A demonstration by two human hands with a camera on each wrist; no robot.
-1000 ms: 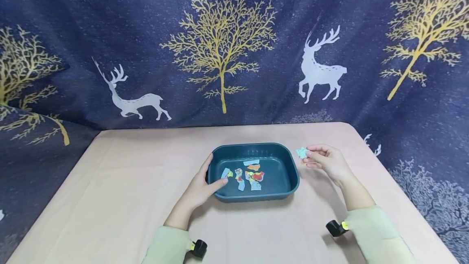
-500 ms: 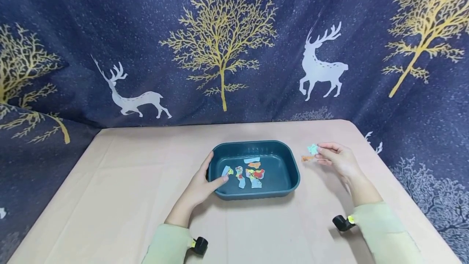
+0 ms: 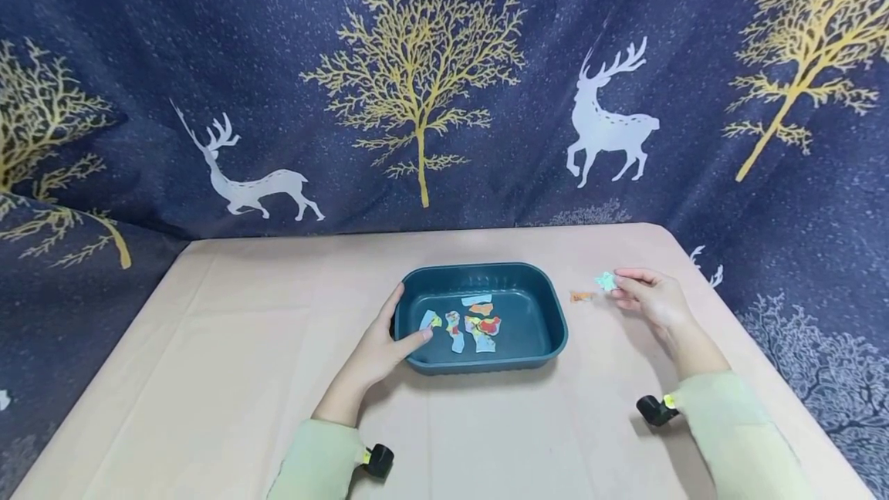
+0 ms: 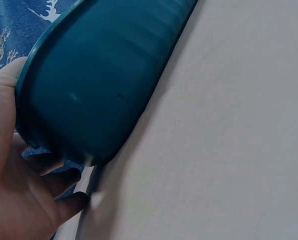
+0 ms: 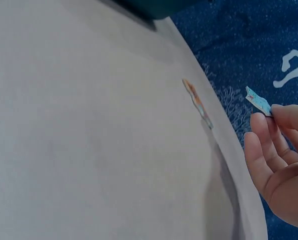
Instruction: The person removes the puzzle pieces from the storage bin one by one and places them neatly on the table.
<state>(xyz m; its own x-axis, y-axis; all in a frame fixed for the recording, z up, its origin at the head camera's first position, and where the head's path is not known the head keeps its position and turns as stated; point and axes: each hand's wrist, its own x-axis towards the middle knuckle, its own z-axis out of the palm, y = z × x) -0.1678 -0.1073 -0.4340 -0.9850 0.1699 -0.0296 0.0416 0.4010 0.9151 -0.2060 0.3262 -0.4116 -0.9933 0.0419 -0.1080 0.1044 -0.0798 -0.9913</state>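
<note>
My left hand (image 3: 378, 342) grips the left end of a dark teal plastic tray (image 3: 479, 366), thumb over the rim and fingers along the outside. The left wrist view shows the tray's outer wall (image 4: 104, 75) beside that hand (image 4: 24, 185). Between thumb and fingertips, my right hand (image 3: 656, 299) pinches a small light blue jigsaw piece (image 5: 259, 101), held above the table to the right of the tray. On the tabletop between the tray and this hand lies an orange jigsaw piece (image 3: 580, 297).
Several irregular jigsaw pieces lie in the tray, among them a red and yellow one (image 3: 489, 326), an orange one (image 3: 481, 309) and a pale blue strip (image 3: 476, 299). Behind the pinkish table (image 3: 229, 376) hangs a dark blue curtain (image 3: 486, 199) with deer and trees.
My right hand has moved right, away from the tray, with the light blue jigsaw piece. The orange jigsaw piece on the table has come into sight. My left hand stays on the tray.
</note>
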